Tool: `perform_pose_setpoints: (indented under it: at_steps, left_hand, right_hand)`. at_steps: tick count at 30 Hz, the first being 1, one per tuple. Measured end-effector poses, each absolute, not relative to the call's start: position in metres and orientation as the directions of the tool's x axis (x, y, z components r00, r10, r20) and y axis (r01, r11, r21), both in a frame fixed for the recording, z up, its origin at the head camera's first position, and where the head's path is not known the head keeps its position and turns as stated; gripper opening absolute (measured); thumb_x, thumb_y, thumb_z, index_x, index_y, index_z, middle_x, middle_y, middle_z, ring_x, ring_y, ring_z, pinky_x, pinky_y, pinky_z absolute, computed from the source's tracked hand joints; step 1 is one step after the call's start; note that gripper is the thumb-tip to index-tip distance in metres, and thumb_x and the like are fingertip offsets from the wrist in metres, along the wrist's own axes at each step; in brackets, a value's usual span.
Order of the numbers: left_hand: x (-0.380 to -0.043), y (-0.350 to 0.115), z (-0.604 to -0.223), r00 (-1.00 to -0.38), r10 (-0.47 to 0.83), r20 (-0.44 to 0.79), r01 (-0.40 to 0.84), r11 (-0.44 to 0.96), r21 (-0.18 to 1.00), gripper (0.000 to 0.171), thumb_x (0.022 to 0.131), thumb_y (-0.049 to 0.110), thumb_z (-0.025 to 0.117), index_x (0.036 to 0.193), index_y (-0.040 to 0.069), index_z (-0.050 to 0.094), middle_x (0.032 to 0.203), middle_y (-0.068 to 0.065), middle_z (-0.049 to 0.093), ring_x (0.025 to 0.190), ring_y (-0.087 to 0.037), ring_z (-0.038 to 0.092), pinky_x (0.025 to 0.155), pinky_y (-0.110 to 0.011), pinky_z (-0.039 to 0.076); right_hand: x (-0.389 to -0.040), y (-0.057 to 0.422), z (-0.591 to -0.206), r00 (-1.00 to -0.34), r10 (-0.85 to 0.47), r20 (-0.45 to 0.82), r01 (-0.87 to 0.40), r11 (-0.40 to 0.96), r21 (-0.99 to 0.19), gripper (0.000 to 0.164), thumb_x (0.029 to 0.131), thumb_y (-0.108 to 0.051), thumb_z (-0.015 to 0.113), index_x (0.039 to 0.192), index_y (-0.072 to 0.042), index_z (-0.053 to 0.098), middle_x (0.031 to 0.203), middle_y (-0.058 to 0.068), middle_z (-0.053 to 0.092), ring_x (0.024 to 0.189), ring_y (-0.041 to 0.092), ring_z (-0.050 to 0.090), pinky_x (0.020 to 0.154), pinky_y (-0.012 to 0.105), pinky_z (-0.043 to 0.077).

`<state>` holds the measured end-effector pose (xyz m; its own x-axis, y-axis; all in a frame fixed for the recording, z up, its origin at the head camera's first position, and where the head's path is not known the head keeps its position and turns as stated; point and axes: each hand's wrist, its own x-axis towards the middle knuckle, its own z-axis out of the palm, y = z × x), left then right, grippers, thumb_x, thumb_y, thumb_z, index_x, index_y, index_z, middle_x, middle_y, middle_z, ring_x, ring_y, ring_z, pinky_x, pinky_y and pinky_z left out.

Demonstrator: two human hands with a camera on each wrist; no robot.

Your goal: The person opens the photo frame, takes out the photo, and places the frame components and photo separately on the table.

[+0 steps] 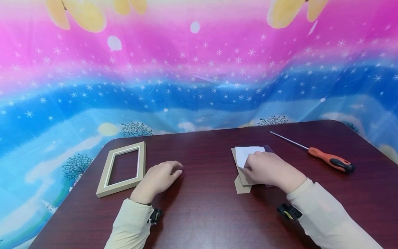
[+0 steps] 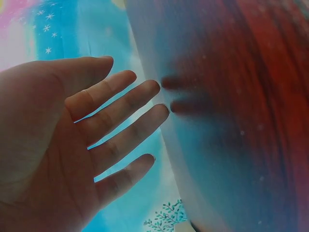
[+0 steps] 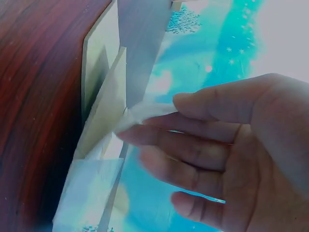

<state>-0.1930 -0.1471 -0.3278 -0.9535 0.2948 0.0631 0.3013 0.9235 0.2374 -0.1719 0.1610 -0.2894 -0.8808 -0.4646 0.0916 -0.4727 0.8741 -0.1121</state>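
My right hand (image 1: 270,169) pinches the edge of a white sheet of paper (image 1: 245,153) between thumb and fingertips; the right wrist view shows the paper (image 3: 153,110) bent up at the thumb. Beneath it lies a tan backing board (image 1: 248,181) with a hinged stand leg (image 1: 242,187) jutting toward me. A clear plastic sheet (image 1: 269,149) sticks out on the board's right. My left hand (image 1: 160,176) is low over the table with fingers extended and holds nothing. Just left of that hand lies an empty light-wood picture frame (image 1: 141,162) with a white inner edge.
A screwdriver (image 1: 329,159) with an orange and black handle lies at the right, its shaft pointing to the far edge. Everything rests on a dark red-brown table (image 1: 199,214). A colourful printed cloth (image 1: 199,69) hangs behind the far edge.
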Motion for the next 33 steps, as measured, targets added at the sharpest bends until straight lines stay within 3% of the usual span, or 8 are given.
perform_pose_setpoints:
  at_steps: [5,10,16,25,28,33]
  left_hand:
    - [-0.193,-0.147,-0.328,-0.953,0.295,0.064,0.302,0.924,0.234,0.027,0.092,0.028,0.055,0.113,0.017,0.068,0.115,-0.004,0.071,0.108,-0.022,0.062,0.092,-0.048,0.05]
    - [-0.193,-0.147,-0.329,-0.953,0.295,0.068,0.303,0.925,0.231,0.027,0.092,0.028,0.055,0.112,0.017,0.068,0.115,-0.003,0.071,0.108,-0.021,0.062,0.092,-0.047,0.051]
    - [-0.193,-0.147,-0.329,-0.951,0.299,0.073,0.308,0.923,0.23,0.027,0.092,0.028,0.055,0.113,0.017,0.068,0.115,-0.003,0.071,0.108,-0.021,0.062,0.092,-0.047,0.051]
    - [-0.193,-0.147,-0.328,-0.951,0.302,0.073,0.31,0.923,0.226,0.027,0.092,0.028,0.055,0.113,0.017,0.068,0.116,-0.003,0.071,0.108,-0.022,0.062,0.091,-0.047,0.051]
    - [-0.193,-0.147,-0.329,-0.95,0.302,0.076,0.311,0.923,0.224,0.027,0.092,0.028,0.055,0.113,0.017,0.068,0.115,-0.003,0.071,0.108,-0.021,0.062,0.092,-0.047,0.051]
    - [-0.193,-0.147,-0.33,-0.947,0.311,0.08,0.321,0.922,0.217,0.027,0.092,0.028,0.055,0.113,0.017,0.068,0.115,-0.003,0.071,0.107,-0.021,0.062,0.091,-0.047,0.051]
  right_hand:
    - [-0.172,0.159,-0.285,-0.893,-0.435,0.115,-0.446,0.891,-0.09,0.038,0.085,-0.018,0.057,0.048,-0.022,0.056,0.043,-0.009,0.043,0.047,0.01,0.04,0.047,0.027,0.033]
    - [-0.171,0.157,-0.281,-0.91,-0.386,0.151,-0.402,0.911,-0.095,0.021,0.086,-0.021,0.058,0.071,-0.019,0.073,0.057,-0.004,0.062,0.05,0.011,0.044,0.044,0.027,0.034]
    - [-0.169,0.157,-0.274,-0.926,-0.292,0.237,-0.331,0.933,-0.144,0.021,0.086,-0.019,0.053,0.076,-0.016,0.072,0.047,-0.003,0.048,0.042,0.011,0.037,0.037,0.025,0.025]
    - [-0.169,0.161,-0.267,-0.917,-0.179,0.357,-0.256,0.949,-0.182,0.029,0.088,-0.022,0.049,0.096,-0.014,0.076,0.049,0.0,0.054,0.044,0.015,0.04,0.037,0.029,0.028]
    - [-0.17,0.167,-0.265,-0.896,-0.151,0.417,-0.247,0.951,-0.188,0.029,0.088,-0.021,0.048,0.093,-0.014,0.076,0.048,0.001,0.055,0.044,0.016,0.043,0.035,0.029,0.03]
    - [-0.17,0.178,-0.258,-0.851,-0.059,0.522,-0.208,0.95,-0.232,0.027,0.088,-0.023,0.047,0.086,-0.014,0.073,0.043,0.002,0.041,0.039,0.02,0.037,0.031,0.03,0.025]
